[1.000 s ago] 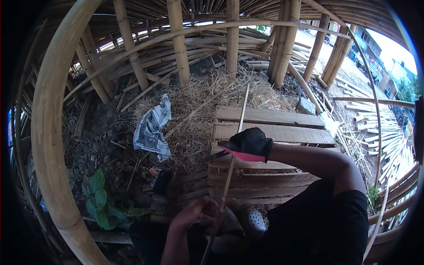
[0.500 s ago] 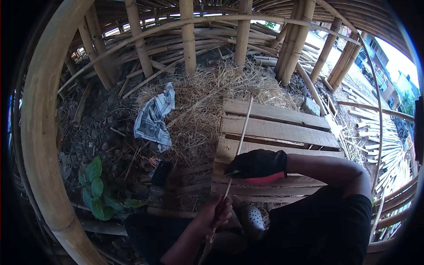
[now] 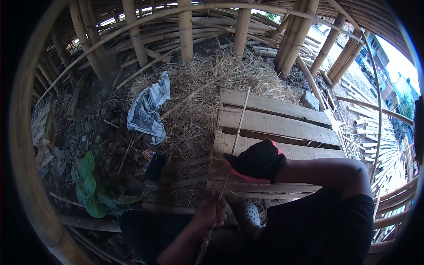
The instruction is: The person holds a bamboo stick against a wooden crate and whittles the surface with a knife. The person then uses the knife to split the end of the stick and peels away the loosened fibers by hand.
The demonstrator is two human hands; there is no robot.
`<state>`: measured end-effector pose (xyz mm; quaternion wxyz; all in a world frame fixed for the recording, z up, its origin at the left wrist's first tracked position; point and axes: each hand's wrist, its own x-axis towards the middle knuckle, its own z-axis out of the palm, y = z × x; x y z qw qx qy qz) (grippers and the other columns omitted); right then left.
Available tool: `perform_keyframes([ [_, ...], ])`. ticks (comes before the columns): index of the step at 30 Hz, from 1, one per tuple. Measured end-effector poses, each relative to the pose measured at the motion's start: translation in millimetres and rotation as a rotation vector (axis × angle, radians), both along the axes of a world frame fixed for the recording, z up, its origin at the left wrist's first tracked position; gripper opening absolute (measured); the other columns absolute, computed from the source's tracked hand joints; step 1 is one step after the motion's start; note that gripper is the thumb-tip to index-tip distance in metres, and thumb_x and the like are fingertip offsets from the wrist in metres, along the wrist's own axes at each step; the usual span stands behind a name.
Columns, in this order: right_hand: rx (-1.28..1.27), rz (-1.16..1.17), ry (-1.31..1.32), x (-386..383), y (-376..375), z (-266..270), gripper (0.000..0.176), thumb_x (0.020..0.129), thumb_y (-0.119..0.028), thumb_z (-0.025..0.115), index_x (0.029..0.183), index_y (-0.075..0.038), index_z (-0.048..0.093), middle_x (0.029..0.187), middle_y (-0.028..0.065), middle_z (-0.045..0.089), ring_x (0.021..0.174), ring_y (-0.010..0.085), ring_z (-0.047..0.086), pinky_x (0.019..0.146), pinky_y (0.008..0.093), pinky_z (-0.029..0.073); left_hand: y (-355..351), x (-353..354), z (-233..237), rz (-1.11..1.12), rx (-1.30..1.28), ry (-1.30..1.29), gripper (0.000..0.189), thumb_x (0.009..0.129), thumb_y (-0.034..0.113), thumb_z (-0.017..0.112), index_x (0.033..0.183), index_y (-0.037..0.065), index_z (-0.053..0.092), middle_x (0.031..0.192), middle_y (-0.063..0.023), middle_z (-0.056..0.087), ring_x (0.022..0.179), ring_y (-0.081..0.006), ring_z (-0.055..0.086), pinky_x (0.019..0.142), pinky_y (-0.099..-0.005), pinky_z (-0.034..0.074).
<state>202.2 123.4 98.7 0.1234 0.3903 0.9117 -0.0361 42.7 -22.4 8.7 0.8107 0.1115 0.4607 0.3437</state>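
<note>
A thin, pale bamboo strip (image 3: 240, 119) slants upward from my lap across the wooden slats. My bare left hand (image 3: 210, 213) is closed around its lower part, close to my knees. Above it, my right hand (image 3: 257, 161) wears a black glove with red on it. The gloved fingers are bent against the strip around its middle, and their tips are hard to make out in the dark. Whether anything else sits inside the left fist is hidden. Beneath the right forearm lies a pallet of wooden slats (image 3: 278, 123).
Crumpled newspaper (image 3: 149, 108) lies on straw (image 3: 194, 95) left of the pallet, with a dark object (image 3: 155, 167) below it. A leafy plant (image 3: 88, 183) grows at lower left. Bamboo posts (image 3: 186, 35) and a thick curved pole (image 3: 22, 145) surround the spot. Cut bamboo (image 3: 386, 152) is piled right.
My right hand has turned at the wrist, and more red shows on top of the glove. My left hand still grips the strip. The view has shifted slightly.
</note>
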Motion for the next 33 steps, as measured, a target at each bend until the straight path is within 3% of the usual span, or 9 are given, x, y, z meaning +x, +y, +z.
perform_keyframes([
  [5, 0.188, 0.196, 0.108, 13, 38, -15, 0.051, 0.098, -0.052, 0.036, 0.089, -0.019, 0.073, 0.067, 0.0067, 0.067, 0.062, 0.0309, 0.065, 0.064, 0.0403, 0.054, 2, 4, 7, 0.025, -0.055, 0.077, 0.051, 0.098, 0.063, 0.034, 0.070, 0.021, 0.035, 0.057, 0.0074, 0.027, 0.043, -0.0052, 0.029, 0.039, -0.0215, 0.024],
  [9, 0.106, -0.520, 0.207, 17, 97, 18, 0.072, 0.098, -0.059, 0.022, 0.072, -0.015, 0.073, 0.068, 0.0124, 0.068, 0.071, 0.0302, 0.068, 0.076, 0.0426, 0.054, -3, 2, 0, -0.008, 0.002, -0.005, 0.049, 0.101, 0.059, 0.030, 0.074, 0.018, 0.037, 0.058, 0.0072, 0.028, 0.045, -0.0054, 0.031, 0.039, -0.0229, 0.025],
  [11, 0.366, -0.504, 0.098, 64, 162, 39, 0.073, 0.098, -0.059, 0.024, 0.074, -0.007, 0.070, 0.071, 0.0150, 0.068, 0.074, 0.0322, 0.068, 0.077, 0.0423, 0.052, -2, 2, 3, -0.006, 0.025, -0.016, 0.049, 0.101, 0.059, 0.030, 0.074, 0.018, 0.037, 0.057, 0.0070, 0.028, 0.044, -0.0055, 0.030, 0.038, -0.0230, 0.024],
  [15, 0.136, -0.622, 0.203, 44, 132, 37, 0.078, 0.097, -0.063, 0.021, 0.075, -0.006, 0.070, 0.075, 0.0165, 0.068, 0.080, 0.0372, 0.066, 0.087, 0.0415, 0.047, -2, -1, -4, -0.013, 0.035, -0.013, 0.049, 0.101, 0.056, 0.030, 0.072, 0.018, 0.037, 0.054, 0.0065, 0.026, 0.040, -0.0064, 0.026, 0.037, -0.0240, 0.022],
  [19, 0.121, -0.195, 0.058, 14, 62, 21, 0.064, 0.100, -0.055, 0.024, 0.081, -0.018, 0.072, 0.065, 0.0089, 0.066, 0.064, 0.0313, 0.066, 0.063, 0.0429, 0.052, 0, 4, -5, -0.001, 0.059, 0.096, 0.053, 0.100, 0.060, 0.032, 0.072, 0.015, 0.038, 0.053, 0.0057, 0.030, 0.038, -0.0071, 0.029, 0.036, -0.0250, 0.023],
  [24, 0.126, 0.007, 0.137, 13, 26, -9, 0.057, 0.100, -0.053, 0.027, 0.083, -0.020, 0.070, 0.066, 0.0104, 0.066, 0.065, 0.0329, 0.066, 0.065, 0.0434, 0.053, -4, 7, -4, 0.006, 0.134, 0.210, 0.056, 0.100, 0.060, 0.029, 0.072, 0.013, 0.041, 0.054, 0.0053, 0.034, 0.041, -0.0063, 0.034, 0.037, -0.0243, 0.027],
  [28, 0.017, -0.384, 0.084, 9, 61, 17, 0.069, 0.097, -0.059, 0.023, 0.076, -0.014, 0.072, 0.079, 0.0128, 0.070, 0.077, 0.0334, 0.068, 0.078, 0.0431, 0.052, -9, 11, -8, 0.016, 0.179, 0.265, 0.058, 0.100, 0.061, 0.027, 0.074, 0.011, 0.043, 0.056, 0.0045, 0.037, 0.044, -0.0054, 0.038, 0.040, -0.0227, 0.030],
  [31, 0.621, -0.498, 0.017, 102, 214, 1, 0.072, 0.095, -0.062, 0.023, 0.082, -0.012, 0.073, 0.081, 0.0145, 0.070, 0.080, 0.0304, 0.069, 0.079, 0.0453, 0.052, -11, 14, -5, 0.063, 0.170, 0.195, 0.054, 0.100, 0.058, 0.032, 0.071, 0.014, 0.039, 0.052, 0.0054, 0.030, 0.041, -0.0070, 0.030, 0.038, -0.0254, 0.024],
  [33, 0.684, -0.786, 0.073, 157, 283, -14, 0.068, 0.093, -0.062, 0.033, 0.084, -0.008, 0.073, 0.076, 0.0137, 0.069, 0.074, 0.0262, 0.068, 0.074, 0.0410, 0.051, -32, 31, -82, 0.035, 0.402, 0.384, 0.053, 0.101, 0.056, 0.033, 0.071, 0.013, 0.042, 0.052, 0.0046, 0.034, 0.041, -0.0075, 0.032, 0.039, -0.0255, 0.025],
])
